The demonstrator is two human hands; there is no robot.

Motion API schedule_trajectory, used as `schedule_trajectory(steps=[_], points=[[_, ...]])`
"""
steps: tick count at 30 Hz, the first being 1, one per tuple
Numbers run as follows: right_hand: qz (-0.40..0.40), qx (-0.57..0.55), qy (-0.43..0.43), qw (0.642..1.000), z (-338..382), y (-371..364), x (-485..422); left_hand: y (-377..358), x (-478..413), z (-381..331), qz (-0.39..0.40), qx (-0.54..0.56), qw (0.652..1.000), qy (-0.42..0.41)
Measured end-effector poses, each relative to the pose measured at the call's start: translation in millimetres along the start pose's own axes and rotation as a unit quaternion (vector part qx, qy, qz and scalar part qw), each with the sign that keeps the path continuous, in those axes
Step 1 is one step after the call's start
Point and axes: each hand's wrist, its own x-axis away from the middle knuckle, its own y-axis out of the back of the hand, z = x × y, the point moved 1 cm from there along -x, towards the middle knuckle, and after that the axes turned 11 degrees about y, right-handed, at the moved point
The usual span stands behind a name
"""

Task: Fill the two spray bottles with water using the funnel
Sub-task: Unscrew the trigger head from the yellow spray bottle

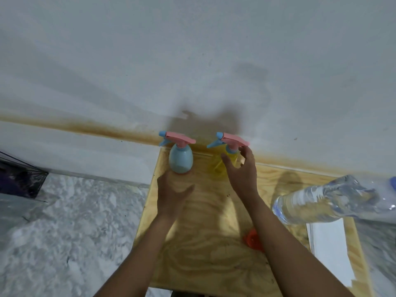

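Two spray bottles with pink heads and blue nozzles stand at the far edge of a wooden board, against the wall. The blue bottle is on the left; my left hand lies just in front of its base, fingers apart, holding nothing. The yellow bottle is on the right; my right hand is open around it, fingers spread, not clearly gripping. A red funnel lies on the board, partly hidden by my right forearm. A large clear water bottle lies at the right.
A white sheet lies on the board's right side. The board rests on a marbled grey floor beside a white wall with a brown stain. A dark object sits at the far left.
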Motion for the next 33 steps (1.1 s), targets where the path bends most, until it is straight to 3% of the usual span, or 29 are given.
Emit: schedule_trajectory(steps=[2, 7, 14, 21, 25, 33], points=[[0.032, -0.002, 0.008, 0.999, 2.0, 3.2, -5.8, -11.0, 20.1, 8.9, 0.017, 0.004, 0.999, 0.035], [0.053, 0.007, 0.024, 0.998, 13.0, 15.4, -4.4, -30.6, 46.1, -8.0, 0.105, -0.022, 0.994, -0.024], [0.042, 0.02, 0.096, 0.994, 55.2, 51.8, 18.5, -18.1, 67.7, -64.8, 0.061, -0.037, 0.976, -0.207], [0.011, -0.022, 0.125, 0.992, 95.7, 92.0, 47.9, 1.4, 105.9, -95.9, 0.059, 0.014, 0.959, -0.277], [0.007, -0.111, 0.085, 0.99, 112.4, 110.7, 60.7, 9.5, 126.5, -106.9, 0.088, 0.041, 0.951, -0.293], [-0.001, -0.189, 0.112, 0.976, 135.7, 143.0, 79.1, 20.5, 153.9, -115.2, 0.172, 0.085, 0.949, -0.252]])
